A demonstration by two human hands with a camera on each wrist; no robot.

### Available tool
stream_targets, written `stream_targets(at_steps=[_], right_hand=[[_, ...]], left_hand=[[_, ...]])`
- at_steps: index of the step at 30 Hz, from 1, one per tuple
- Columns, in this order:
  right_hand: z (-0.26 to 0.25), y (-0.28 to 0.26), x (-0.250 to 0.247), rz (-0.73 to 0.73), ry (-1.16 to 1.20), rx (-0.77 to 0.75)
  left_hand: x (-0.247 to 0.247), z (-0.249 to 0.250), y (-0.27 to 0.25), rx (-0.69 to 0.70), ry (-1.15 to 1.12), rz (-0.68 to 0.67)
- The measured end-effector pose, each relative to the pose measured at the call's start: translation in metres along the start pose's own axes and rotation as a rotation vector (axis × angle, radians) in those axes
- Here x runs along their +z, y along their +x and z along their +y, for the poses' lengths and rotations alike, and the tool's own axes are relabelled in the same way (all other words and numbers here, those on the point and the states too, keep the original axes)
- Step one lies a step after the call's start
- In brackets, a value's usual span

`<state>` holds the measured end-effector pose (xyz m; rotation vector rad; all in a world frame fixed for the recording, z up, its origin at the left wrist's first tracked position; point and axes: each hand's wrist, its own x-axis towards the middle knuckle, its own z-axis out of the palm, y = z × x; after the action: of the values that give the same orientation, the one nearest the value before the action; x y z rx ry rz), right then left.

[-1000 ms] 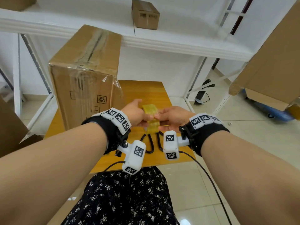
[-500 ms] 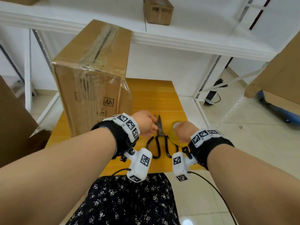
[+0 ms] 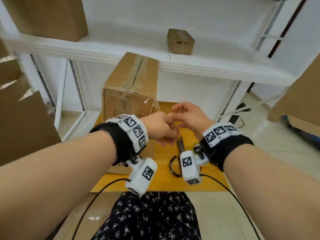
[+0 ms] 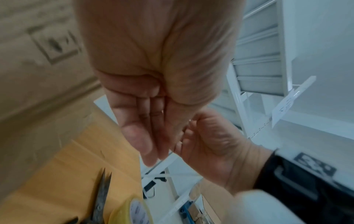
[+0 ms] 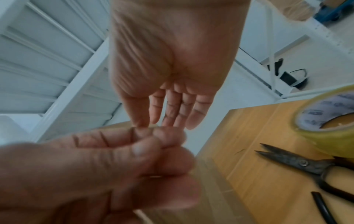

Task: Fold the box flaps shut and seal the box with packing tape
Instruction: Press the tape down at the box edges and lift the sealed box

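A tall cardboard box stands on the wooden table, its top flaps closed with clear tape along the seam. Both hands are raised close together in front of it. My left hand pinches a clear tape strip that hangs down from its curled fingers. My right hand pinches the strip's thin upper edge, thumb and forefinger meeting the left fingertips. The yellowish tape roll lies on the table beside black scissors; my right wrist hides it in the head view.
A white shelf runs above the table, carrying a small box and a larger one. Cardboard sheets stand at the left and right. A loose tape flap sticks out from the box's front corner.
A second ago both hands held the tape roll. The right hand then set it on the table beside the scissors. Now both hands are raised, pinching a tape strip.
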<state>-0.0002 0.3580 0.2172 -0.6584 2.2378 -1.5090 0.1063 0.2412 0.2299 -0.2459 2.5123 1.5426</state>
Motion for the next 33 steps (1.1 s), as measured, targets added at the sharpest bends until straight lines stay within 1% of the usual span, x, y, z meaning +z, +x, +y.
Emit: stream_targets(at_steps=[2,4,5,6,7,8,9,10,11,13,15,18,21,23,27,30,31,33], right_hand=[[-0.009,-0.006,0.007,-0.03,0.038,-0.024],[-0.015,-0.009,0.012,-0.051,0.057,-0.034],[-0.017,-0.011,0.015,-0.063,0.064,-0.045],[-0.021,-0.013,0.017,-0.075,0.066,-0.053],[-0.024,-0.015,0.02,-0.078,0.066,-0.061],[-0.028,-0.015,0.023,-0.079,0.066,-0.068],[-0.03,-0.015,0.025,-0.079,0.068,-0.072],[-0.033,-0.013,0.028,-0.075,0.063,-0.075],[-0.036,-0.012,0.031,-0.07,0.049,-0.085],[-0.04,-0.006,0.036,-0.057,0.004,-0.105],[-0.042,-0.001,0.04,-0.041,-0.059,-0.117],[-0.044,0.003,0.048,0.008,-0.139,-0.138],[-0.045,0.002,0.054,0.09,-0.199,-0.183],[-0.046,0.001,0.056,0.106,-0.23,-0.212],[-0.048,-0.002,0.056,0.104,-0.268,-0.226],[-0.047,-0.003,0.053,0.063,-0.259,-0.207],[-0.045,-0.004,0.052,0.037,-0.268,-0.206],[-0.041,-0.007,0.05,-0.007,-0.303,-0.199]], left_hand=[[-0.018,0.008,-0.017,0.072,0.041,0.028],[-0.036,0.015,-0.032,0.146,0.039,0.11],[-0.045,0.019,-0.038,0.191,0.032,0.193],[-0.055,0.021,-0.041,0.241,0.04,0.313],[-0.064,0.022,-0.041,0.288,0.073,0.464],[-0.074,0.022,-0.041,0.327,0.136,0.619],[-0.083,0.021,-0.04,0.347,0.227,0.731],[-0.091,0.018,-0.039,0.339,0.341,0.784],[-0.097,0.014,-0.038,0.312,0.465,0.79],[-0.106,0.007,-0.035,0.228,0.696,0.735],[-0.108,0.004,-0.032,0.178,0.793,0.669],[-0.109,0.002,-0.027,0.149,0.781,0.598],[-0.11,0.002,-0.026,0.128,0.734,0.58],[-0.112,0.002,-0.027,0.143,0.692,0.565],[-0.114,-0.001,-0.026,0.162,0.622,0.531],[-0.115,-0.003,-0.026,0.156,0.582,0.532],[-0.114,-0.002,-0.026,0.155,0.602,0.538],[-0.111,0.0,-0.028,0.165,0.754,0.525]])
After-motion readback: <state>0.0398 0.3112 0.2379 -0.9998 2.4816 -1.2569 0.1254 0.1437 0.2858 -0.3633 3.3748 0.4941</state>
